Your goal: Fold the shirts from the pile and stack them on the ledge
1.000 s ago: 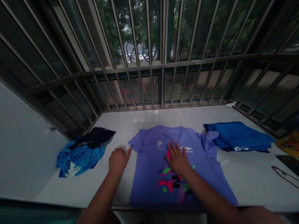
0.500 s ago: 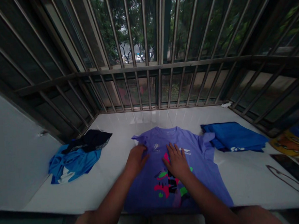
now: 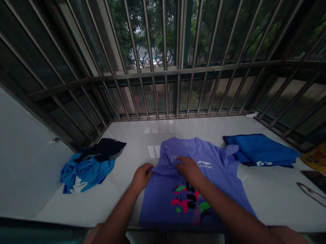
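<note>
A purple T-shirt (image 3: 168, 196) lies front up, its collar away from me, with white chest logos and a bright pink, green and black print. Its left sleeve is turned inward over the chest. At that side edge my left hand (image 3: 141, 178) pinches the fabric between thumb and fingers. My right hand (image 3: 190, 169) is on the chest beside the star logo, fingers bent and drawn toward the thumb on the turned-in cloth; its fingertips partly cover the logo. The right sleeve (image 3: 230, 152) stays spread outward.
On the left sits a crumpled pile of a light blue garment (image 3: 91, 171) and a dark garment (image 3: 105, 148). A folded blue garment (image 3: 265, 150) lies at right, near eyeglasses (image 3: 319, 198), a dark flat device (image 3: 323, 185) and a yellow printed item (image 3: 323, 159). Metal bars (image 3: 173, 72) enclose the white ledge (image 3: 127, 206).
The shirt's left sleeve, spread outward before, is now turned in over the chest. My left hand has shifted onto the shirt's edge; my right hand's fingers, earlier flat and spread, have drawn together leftward.
</note>
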Demonstrator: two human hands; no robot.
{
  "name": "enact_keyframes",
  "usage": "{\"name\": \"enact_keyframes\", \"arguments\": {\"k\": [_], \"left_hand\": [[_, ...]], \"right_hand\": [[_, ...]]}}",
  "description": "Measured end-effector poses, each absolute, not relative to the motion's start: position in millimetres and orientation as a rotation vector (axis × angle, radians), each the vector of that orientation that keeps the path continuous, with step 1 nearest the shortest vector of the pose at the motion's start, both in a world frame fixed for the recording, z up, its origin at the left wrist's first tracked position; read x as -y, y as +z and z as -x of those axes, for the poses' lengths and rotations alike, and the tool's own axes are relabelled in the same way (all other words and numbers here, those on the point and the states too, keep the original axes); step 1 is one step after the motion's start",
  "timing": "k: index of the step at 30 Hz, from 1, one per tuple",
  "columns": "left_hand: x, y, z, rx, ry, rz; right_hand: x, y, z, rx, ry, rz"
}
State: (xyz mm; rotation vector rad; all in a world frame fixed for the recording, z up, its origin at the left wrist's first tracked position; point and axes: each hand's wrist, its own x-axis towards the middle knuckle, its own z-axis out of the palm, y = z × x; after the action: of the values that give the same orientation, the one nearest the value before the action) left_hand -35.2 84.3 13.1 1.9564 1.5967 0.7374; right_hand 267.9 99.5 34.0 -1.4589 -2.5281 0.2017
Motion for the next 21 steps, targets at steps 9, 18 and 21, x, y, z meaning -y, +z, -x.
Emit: {"name": "enact_keyframes", "arguments": {"k": [9, 18, 21], "left_hand": [[-86.3, 5.4, 68.4, -1.549, 0.804, -2.028], [-84.9, -5.2, 79.5, -1.399, 0.886, -2.147], [-85.9, -5.0, 79.8, -1.412, 0.942, -2.072]], "right_hand": [[-59.0, 64.5, -256.9, 2.54, 0.488, 1.267], [-111.9, 60.5, -217.4, 2.141, 0.423, 2.045], [-122.7, 63.8, -212.6, 2.133, 0.513, 2.023]]}}
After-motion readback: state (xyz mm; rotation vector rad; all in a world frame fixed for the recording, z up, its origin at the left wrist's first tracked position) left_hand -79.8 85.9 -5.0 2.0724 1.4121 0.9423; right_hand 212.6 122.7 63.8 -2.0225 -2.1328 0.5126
